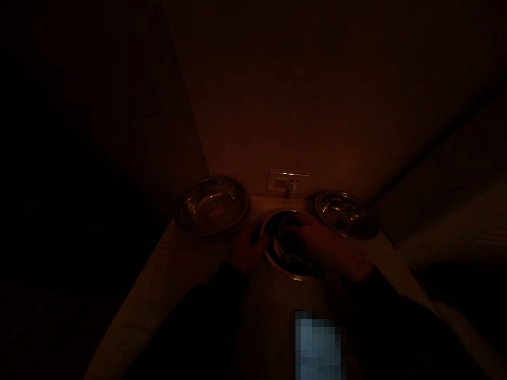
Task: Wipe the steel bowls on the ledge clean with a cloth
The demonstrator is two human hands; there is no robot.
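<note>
The scene is very dark. A steel bowl [277,232] sits in the middle of a narrow pale counter [166,295]. My left hand [249,252] grips the bowl's left rim. My right hand [325,248] reaches into the bowl from the right, covering much of its inside; its fingers look curled but the dark hides what they touch. Both arms wear dark sleeves.
A larger steel bowl [212,206] stands at the back left, a smaller steel bowl [344,214] at the back right. A wall switch plate [288,182] sits behind them. Walls close in on both sides. A blurred pale patch [318,345] lies near the front.
</note>
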